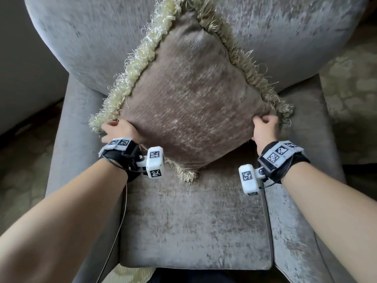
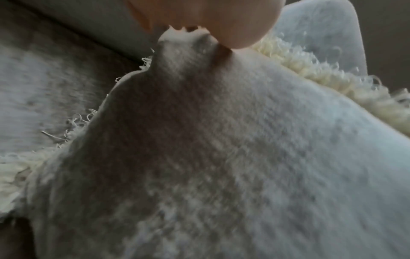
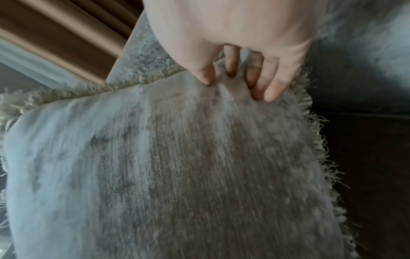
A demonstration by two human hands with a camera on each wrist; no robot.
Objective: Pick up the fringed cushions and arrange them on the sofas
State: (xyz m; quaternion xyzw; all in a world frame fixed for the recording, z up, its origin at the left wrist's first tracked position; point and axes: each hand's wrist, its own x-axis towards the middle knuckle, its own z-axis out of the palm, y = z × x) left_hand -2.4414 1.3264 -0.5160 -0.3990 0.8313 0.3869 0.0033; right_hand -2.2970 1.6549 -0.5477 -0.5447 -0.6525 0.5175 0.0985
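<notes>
A brown velvet cushion [image 1: 189,99] with a cream fringe [image 1: 138,58] stands on one corner like a diamond, leaning on the backrest of a grey armchair [image 1: 193,221]. My left hand [image 1: 117,128] grips its left corner, and my right hand [image 1: 265,127] pinches its right corner. In the left wrist view the cushion [image 2: 221,157] fills the frame, its corner bunched under my left hand [image 2: 199,26]. The right wrist view shows my right hand's fingers [image 3: 270,87] curled into the cushion [image 3: 177,166] fabric near the fringe.
The armchair's grey backrest [image 1: 81,37] curves behind the cushion, with armrests [image 1: 75,123] on both sides. Patterned carpet [image 1: 350,99] lies to the right and left. Another grey sofa [image 1: 24,68] edge shows at far left. Brown curtains [image 3: 66,35] hang beyond.
</notes>
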